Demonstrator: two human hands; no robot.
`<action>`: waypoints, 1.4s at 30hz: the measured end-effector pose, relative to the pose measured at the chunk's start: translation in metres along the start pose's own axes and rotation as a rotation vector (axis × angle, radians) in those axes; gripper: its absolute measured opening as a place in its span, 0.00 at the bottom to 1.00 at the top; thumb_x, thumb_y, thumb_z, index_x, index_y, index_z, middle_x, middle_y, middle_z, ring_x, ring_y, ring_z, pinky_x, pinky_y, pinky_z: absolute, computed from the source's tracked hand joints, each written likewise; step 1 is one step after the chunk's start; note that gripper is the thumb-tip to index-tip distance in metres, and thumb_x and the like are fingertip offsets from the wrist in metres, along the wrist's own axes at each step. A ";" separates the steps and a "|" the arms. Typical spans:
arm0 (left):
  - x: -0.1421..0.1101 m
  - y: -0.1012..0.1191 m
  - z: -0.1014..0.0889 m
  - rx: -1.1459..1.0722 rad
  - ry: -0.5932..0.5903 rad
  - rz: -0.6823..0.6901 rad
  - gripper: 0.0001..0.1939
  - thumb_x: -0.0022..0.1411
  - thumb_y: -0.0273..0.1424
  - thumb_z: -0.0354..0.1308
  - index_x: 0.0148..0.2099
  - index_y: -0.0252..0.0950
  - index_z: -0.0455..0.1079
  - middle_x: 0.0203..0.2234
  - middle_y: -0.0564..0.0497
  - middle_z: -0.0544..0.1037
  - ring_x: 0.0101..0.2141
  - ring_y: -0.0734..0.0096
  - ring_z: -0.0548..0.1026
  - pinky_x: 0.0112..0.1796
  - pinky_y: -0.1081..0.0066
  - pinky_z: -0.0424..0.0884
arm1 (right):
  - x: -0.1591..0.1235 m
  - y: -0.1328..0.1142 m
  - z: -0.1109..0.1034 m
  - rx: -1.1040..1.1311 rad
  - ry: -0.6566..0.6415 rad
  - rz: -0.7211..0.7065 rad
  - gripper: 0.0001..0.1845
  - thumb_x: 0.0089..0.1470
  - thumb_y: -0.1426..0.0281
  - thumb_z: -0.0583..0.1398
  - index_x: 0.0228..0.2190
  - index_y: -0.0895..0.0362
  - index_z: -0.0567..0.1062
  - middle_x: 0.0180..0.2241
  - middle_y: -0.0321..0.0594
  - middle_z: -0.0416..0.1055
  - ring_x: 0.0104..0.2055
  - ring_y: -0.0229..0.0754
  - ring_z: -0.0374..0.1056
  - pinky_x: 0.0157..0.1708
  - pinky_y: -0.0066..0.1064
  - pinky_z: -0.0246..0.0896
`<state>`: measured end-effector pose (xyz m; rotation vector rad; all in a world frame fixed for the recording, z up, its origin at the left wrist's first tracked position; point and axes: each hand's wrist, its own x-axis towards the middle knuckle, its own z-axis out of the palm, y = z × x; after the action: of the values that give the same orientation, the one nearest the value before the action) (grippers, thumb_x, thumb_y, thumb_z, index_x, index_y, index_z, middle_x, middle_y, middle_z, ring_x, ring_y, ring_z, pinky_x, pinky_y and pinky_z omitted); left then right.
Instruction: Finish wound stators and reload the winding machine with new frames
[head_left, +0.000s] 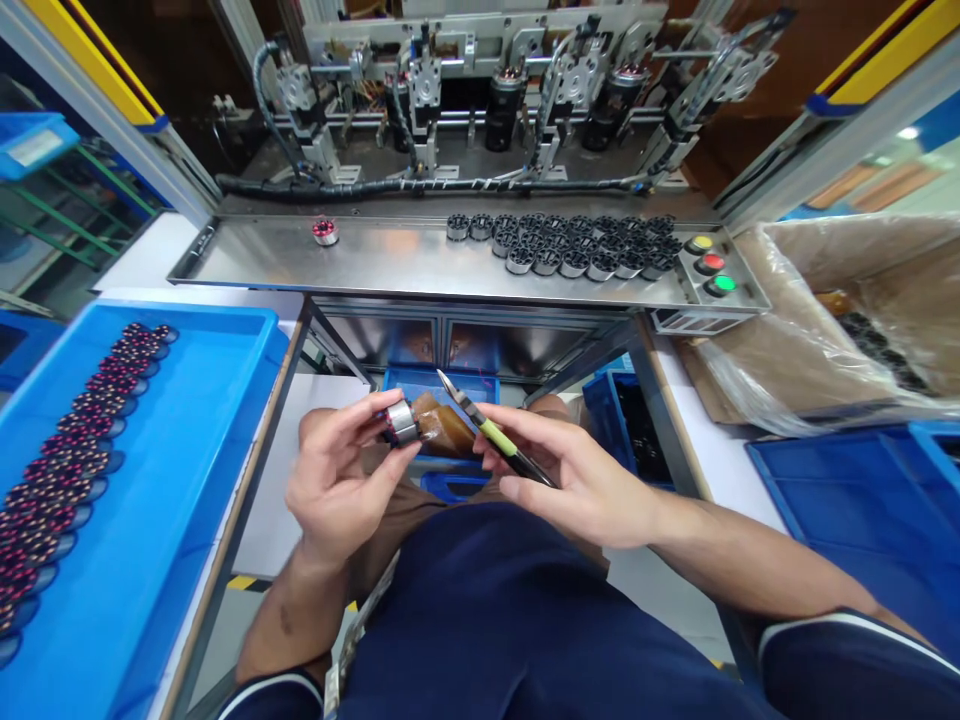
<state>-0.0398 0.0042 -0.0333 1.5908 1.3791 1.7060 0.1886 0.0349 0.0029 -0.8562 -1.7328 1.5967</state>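
Observation:
Between the thumb and fingers of my left hand [345, 475] is a motor stator [403, 423], a small silver ring with dark and reddish parts on its left end. My right hand [562, 470] grips cutting pliers [493, 432] with black and yellow-green handles. Their pointed metal jaws reach up and left, apart from the stator. Both hands are over my lap, in front of the steel ledge. Below them lies a blue bin [397, 380], with a brown wrapped item partly hidden behind the hands.
On the steel ledge [390, 265] stand one red-topped stator [325, 232] and several black-and-silver cores [577, 245]. Coloured push buttons [710, 263] sit at its right end. A blue tray [187, 400] of wound stators lies left; a plastic-lined carton [810, 330] stands right. Machine fixtures rise behind.

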 end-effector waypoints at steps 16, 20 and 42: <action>0.001 -0.022 -0.004 -0.605 -0.092 -0.513 0.34 0.51 0.64 0.60 0.55 0.54 0.68 0.41 0.52 0.78 0.33 0.69 0.74 0.37 0.65 0.74 | -0.011 0.020 -0.002 0.121 0.017 0.203 0.33 0.55 0.66 0.64 0.62 0.56 0.66 0.42 0.45 0.74 0.36 0.40 0.71 0.42 0.36 0.74; 0.001 -0.023 -0.006 -0.625 -0.070 -0.549 0.33 0.51 0.63 0.61 0.54 0.53 0.69 0.42 0.52 0.78 0.34 0.70 0.74 0.37 0.66 0.73 | -0.012 0.021 -0.001 0.138 0.023 0.221 0.32 0.55 0.67 0.64 0.60 0.57 0.67 0.42 0.45 0.74 0.36 0.40 0.71 0.42 0.36 0.74; 0.000 -0.026 -0.007 -0.524 -0.123 -0.488 0.37 0.48 0.60 0.64 0.57 0.52 0.67 0.45 0.47 0.79 0.39 0.60 0.80 0.41 0.58 0.80 | -0.011 0.030 0.004 0.188 -0.015 0.248 0.31 0.55 0.68 0.63 0.59 0.56 0.67 0.42 0.44 0.71 0.37 0.39 0.69 0.36 0.32 0.70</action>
<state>-0.0543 0.0119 -0.0543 0.9562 1.0322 1.4751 0.1937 0.0256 -0.0276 -0.9969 -1.5019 1.8974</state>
